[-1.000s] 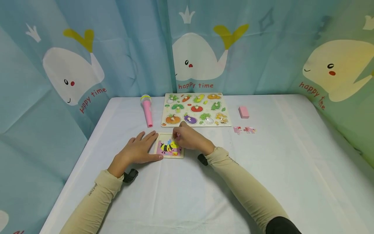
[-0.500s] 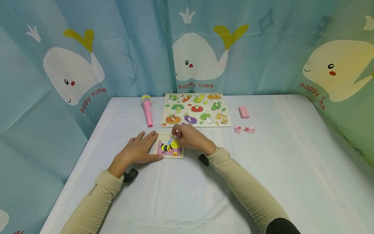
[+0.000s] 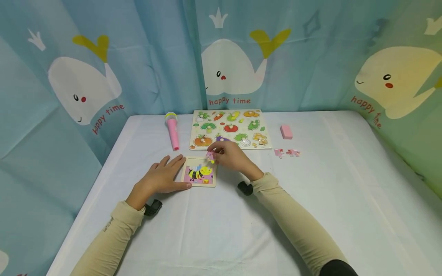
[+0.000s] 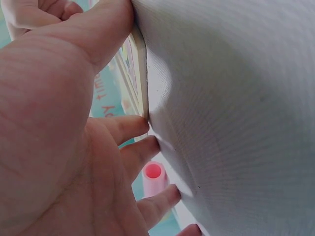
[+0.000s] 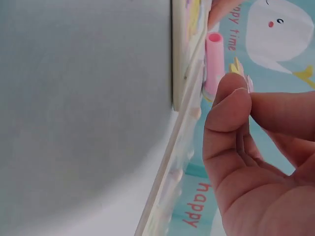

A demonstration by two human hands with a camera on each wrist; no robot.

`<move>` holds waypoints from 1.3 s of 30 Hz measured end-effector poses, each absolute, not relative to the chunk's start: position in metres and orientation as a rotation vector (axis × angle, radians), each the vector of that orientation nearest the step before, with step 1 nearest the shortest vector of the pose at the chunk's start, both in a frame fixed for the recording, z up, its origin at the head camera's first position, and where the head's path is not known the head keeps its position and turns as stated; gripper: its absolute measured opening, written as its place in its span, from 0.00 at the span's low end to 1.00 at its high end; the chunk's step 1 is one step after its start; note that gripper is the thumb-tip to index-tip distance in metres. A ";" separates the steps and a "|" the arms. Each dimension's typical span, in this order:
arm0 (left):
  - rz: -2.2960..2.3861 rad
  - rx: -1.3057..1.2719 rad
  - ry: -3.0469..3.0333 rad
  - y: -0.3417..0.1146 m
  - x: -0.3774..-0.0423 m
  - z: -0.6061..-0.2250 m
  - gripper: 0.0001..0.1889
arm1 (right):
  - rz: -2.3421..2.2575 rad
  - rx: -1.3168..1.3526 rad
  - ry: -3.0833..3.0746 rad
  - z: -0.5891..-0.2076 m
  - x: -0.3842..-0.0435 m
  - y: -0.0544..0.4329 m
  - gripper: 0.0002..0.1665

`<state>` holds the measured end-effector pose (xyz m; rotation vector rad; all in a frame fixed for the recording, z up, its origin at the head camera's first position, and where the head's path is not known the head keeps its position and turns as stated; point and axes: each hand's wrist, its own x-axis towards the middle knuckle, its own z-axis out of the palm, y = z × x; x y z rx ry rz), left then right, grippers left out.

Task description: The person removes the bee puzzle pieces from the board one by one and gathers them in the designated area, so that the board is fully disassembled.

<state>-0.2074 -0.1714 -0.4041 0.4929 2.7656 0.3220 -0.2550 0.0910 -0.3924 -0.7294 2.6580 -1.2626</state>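
Note:
A small framed jigsaw puzzle (image 3: 199,174) with a bee picture lies mid-table; its upper strip shows bare backing. My left hand (image 3: 162,177) rests spread at its left side, thumb at the near edge and fingertips by the far left corner. Over the frame's upper right corner, my right hand (image 3: 232,156) pinches a pink jigsaw piece (image 3: 210,156) between thumb and fingers. In the right wrist view the fingertips cover most of that piece, and only its yellow and pink edges (image 5: 237,67) peek out. Two more pink jigsaw pieces (image 3: 287,153) lie to the right.
Behind the frame lies a vegetable peg board (image 3: 221,134), its near edge close to my right hand. A pink toy microphone (image 3: 173,132) lies left of the board, a pink block (image 3: 286,132) right of it. A whale-print curtain (image 3: 155,57) hangs around the table.
My right hand has lifted and turned slightly away from the frame, so the pinched jigsaw piece shows more fully. The left hand keeps its place beside the frame.

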 end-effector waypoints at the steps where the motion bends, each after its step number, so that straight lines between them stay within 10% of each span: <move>1: 0.322 0.494 2.766 -0.171 -0.207 -0.404 0.53 | -1.278 -0.709 2.658 -0.391 -0.254 0.093 0.12; 39: 0.355 0.510 2.771 -0.172 -0.205 -0.404 0.53 | -1.486 -0.457 2.701 -0.379 -0.242 0.187 0.14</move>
